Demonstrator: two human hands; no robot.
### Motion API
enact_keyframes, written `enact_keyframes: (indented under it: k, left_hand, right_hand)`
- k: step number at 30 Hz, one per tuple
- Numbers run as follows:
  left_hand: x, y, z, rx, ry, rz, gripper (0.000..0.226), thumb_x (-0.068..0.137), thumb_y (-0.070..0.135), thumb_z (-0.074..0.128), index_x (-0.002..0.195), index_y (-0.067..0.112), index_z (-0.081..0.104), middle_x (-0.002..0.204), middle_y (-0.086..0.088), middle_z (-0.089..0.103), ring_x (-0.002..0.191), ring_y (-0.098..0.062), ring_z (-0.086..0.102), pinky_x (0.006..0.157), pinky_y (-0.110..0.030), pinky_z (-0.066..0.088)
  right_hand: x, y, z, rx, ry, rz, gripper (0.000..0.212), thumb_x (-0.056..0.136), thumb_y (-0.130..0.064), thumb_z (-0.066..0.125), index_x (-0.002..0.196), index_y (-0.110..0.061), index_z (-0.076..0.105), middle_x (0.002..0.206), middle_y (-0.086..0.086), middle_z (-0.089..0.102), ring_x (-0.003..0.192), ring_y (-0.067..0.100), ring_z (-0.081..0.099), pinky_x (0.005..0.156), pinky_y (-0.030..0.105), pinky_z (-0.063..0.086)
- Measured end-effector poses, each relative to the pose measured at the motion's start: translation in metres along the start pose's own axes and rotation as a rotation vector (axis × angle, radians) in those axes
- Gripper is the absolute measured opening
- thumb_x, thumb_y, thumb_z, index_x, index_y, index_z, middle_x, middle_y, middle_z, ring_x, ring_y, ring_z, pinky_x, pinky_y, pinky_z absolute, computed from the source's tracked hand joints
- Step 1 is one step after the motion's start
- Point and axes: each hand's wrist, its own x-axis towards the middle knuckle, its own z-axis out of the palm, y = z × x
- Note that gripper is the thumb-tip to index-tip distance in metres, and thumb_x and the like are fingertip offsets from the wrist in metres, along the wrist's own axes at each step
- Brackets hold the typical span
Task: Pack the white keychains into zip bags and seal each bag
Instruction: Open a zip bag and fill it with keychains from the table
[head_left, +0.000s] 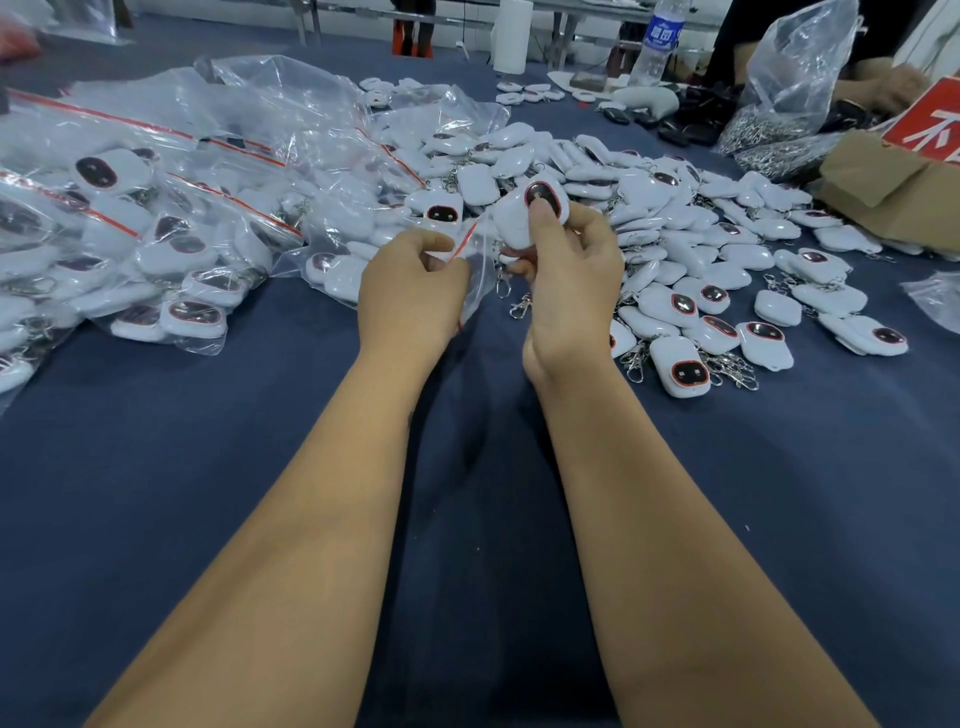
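Over the blue table (208, 467), the left hand (410, 291) pinches the zip bag (475, 270) mouth, maybe open, so the right hand (566, 280), gripping two white keychains (524, 215), should slide them in straight.

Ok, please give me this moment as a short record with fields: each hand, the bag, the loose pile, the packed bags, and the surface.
left hand: pinches the red-striped mouth of the zip bag
right hand: holds a keychain at the bag mouth, thumb on its dark face
zip bag: clear, open, hanging between the hands
loose pile: white keychains with metal clips, on the right
packed bags: clear bags of keychains, on the left
surface: dark blue cloth
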Motion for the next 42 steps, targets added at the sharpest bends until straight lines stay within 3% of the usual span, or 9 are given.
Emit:
enact_keyframes:
  k: [7,12,18,21,25,31,33,37,42]
  left_hand:
    - [-0.003,0.003,-0.002,-0.130,0.049,0.011,0.017,0.088,0.017,0.054,0.079,0.014,0.068,0.048,0.011,0.055,0.036,-0.005,0.049,0.049,-0.022,0.041]
    - [0.001,0.004,-0.009,-0.266,0.098,-0.060,0.018,0.083,0.016,0.056,0.075,0.019,0.071,0.053,0.011,0.058,0.048,-0.009,0.050,0.057,-0.028,0.047]
    - [0.003,0.004,-0.009,-0.286,0.150,-0.013,0.020,0.085,0.014,0.059,0.069,0.023,0.067,0.060,0.010,0.057,0.058,-0.006,0.046,0.061,-0.022,0.041]
    - [0.000,0.006,-0.009,-0.228,0.162,0.046,0.023,0.085,0.015,0.058,0.077,0.035,0.067,0.067,0.020,0.064,0.060,0.006,0.054,0.062,-0.010,0.041]
    - [-0.004,0.007,-0.007,-0.084,0.167,0.165,0.014,0.081,0.027,0.058,0.081,0.040,0.063,0.077,0.017,0.061,0.067,0.006,0.054,0.064,-0.010,0.042]
    - [0.000,-0.001,-0.003,0.064,-0.043,0.106,0.031,0.086,0.021,0.061,0.116,0.023,0.066,0.086,0.002,0.066,0.079,-0.026,0.067,0.077,-0.041,0.056]
    - [0.002,-0.005,-0.002,0.234,-0.034,0.114,0.034,0.090,0.021,0.058,0.123,0.024,0.063,0.100,0.002,0.068,0.093,-0.024,0.065,0.079,-0.034,0.051]
    - [0.002,-0.007,0.002,0.466,0.028,0.150,0.032,0.095,0.016,0.049,0.125,0.018,0.061,0.118,-0.005,0.064,0.109,-0.026,0.056,0.073,-0.032,0.037]
    - [-0.001,-0.003,-0.004,0.669,0.067,0.099,0.032,0.091,0.014,0.049,0.120,0.008,0.061,0.126,-0.013,0.047,0.118,-0.032,0.045,0.070,-0.036,0.032]
  right_hand:
    - [-0.002,0.006,0.002,-0.259,-0.094,-0.067,0.010,0.087,-0.011,0.072,0.086,-0.016,0.063,0.082,-0.003,0.067,0.080,0.011,0.061,0.081,0.026,0.052]
    - [-0.004,0.011,0.000,-0.614,-0.185,-0.144,0.019,0.089,-0.030,0.070,0.105,-0.020,0.075,0.113,0.001,0.065,0.110,0.012,0.057,0.101,0.031,0.045]
    - [-0.007,0.009,0.000,-0.542,-0.239,-0.086,0.027,0.090,-0.013,0.065,0.113,-0.026,0.064,0.080,-0.003,0.069,0.070,0.006,0.059,0.076,0.024,0.048]
    - [-0.007,0.009,0.000,-0.522,-0.211,-0.094,0.031,0.085,-0.008,0.069,0.105,-0.028,0.056,0.085,0.004,0.071,0.063,0.004,0.057,0.068,0.025,0.047]
    - [-0.004,0.011,-0.001,-0.391,-0.171,-0.066,0.030,0.085,-0.003,0.068,0.100,-0.026,0.055,0.086,0.006,0.071,0.078,0.017,0.068,0.086,0.039,0.057]
    - [-0.005,0.013,0.002,-0.376,-0.349,0.028,0.041,0.088,0.012,0.040,0.108,-0.022,0.052,0.103,0.010,0.073,0.096,0.025,0.069,0.090,0.036,0.056]
    - [-0.007,0.012,0.002,-0.515,-0.356,-0.021,0.043,0.086,0.010,0.038,0.112,-0.020,0.055,0.106,0.004,0.070,0.096,0.019,0.066,0.081,0.026,0.053]
    - [-0.001,0.013,-0.007,-1.216,-0.138,-0.283,0.045,0.083,-0.002,0.045,0.125,-0.015,0.055,0.127,0.006,0.056,0.119,0.025,0.048,0.099,0.034,0.037]
    - [0.001,0.009,-0.014,-1.587,-0.008,-0.145,0.047,0.082,-0.014,0.053,0.128,-0.014,0.045,0.131,0.012,0.051,0.121,0.034,0.044,0.103,0.043,0.028]
